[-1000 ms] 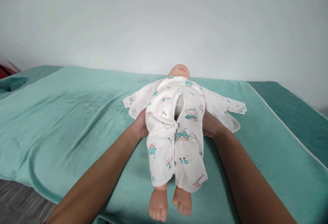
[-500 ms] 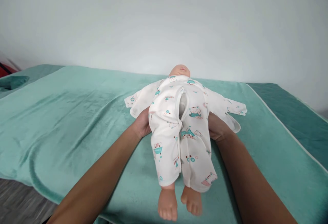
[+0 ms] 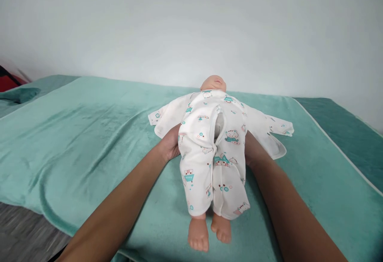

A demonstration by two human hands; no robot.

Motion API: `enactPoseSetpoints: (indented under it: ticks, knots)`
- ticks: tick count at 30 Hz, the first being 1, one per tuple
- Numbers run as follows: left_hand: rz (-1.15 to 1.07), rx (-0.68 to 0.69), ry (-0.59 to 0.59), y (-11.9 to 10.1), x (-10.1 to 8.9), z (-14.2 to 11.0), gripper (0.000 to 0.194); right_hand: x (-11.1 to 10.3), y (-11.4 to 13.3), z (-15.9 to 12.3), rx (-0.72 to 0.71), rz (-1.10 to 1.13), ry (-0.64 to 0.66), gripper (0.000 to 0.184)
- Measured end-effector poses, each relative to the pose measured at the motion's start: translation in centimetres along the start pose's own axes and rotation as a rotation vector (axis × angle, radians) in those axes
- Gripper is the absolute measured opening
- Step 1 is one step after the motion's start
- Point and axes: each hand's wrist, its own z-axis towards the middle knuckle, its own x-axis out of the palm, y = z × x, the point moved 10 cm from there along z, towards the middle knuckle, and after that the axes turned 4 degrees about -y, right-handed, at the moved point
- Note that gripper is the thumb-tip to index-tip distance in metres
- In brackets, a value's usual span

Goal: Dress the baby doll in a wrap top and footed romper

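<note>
A baby doll (image 3: 214, 83) lies on its back, its head away from me and its bare feet (image 3: 198, 234) toward me. It wears a white printed romper (image 3: 197, 166) with a gap at the crotch. Beneath and behind the romper, a white jacket (image 3: 254, 124) spreads its sleeves to both sides. My left hand (image 3: 172, 143) grips the doll's left-of-picture side at the hips, fingers hidden underneath. Opposite it, my right hand (image 3: 253, 150) holds the other side, its fingers also out of sight under the doll.
Under the doll is a light green plush cover (image 3: 98, 134) with some wrinkles. Darker green fabric (image 3: 344, 134) shows at the right. A white wall (image 3: 179, 34) rises behind the far edge. Grey flooring (image 3: 24, 234) appears at lower left, a red item (image 3: 8, 82) at far left.
The view has shifted slightly, so everything sits farther right. The doll's lower legs and feet have moved a little away from me and closer together. Both hands keep their places at its sides.
</note>
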Motion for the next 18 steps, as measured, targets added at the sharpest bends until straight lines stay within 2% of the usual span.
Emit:
enactPoseSetpoints:
  ticks: [3,6,11,18]
  knots:
    - [-0.003,0.009,-0.005,-0.1,0.0,0.1,0.035,-0.1,1.3,-0.2,-0.101,-0.045,-0.035,0.039]
    - [-0.004,0.025,-0.047,-0.2,-0.4,0.1,0.032,0.3,2.3,-0.4,-0.17,-0.071,-0.017,0.041]
    - [0.007,0.021,-0.066,-0.1,-0.6,0.1,0.03,0.7,1.7,-0.2,-0.111,0.003,0.02,0.037]
    - [0.042,0.066,0.007,-0.4,-0.1,0.5,0.033,-0.3,0.9,0.2,-0.078,0.116,-0.057,0.021]
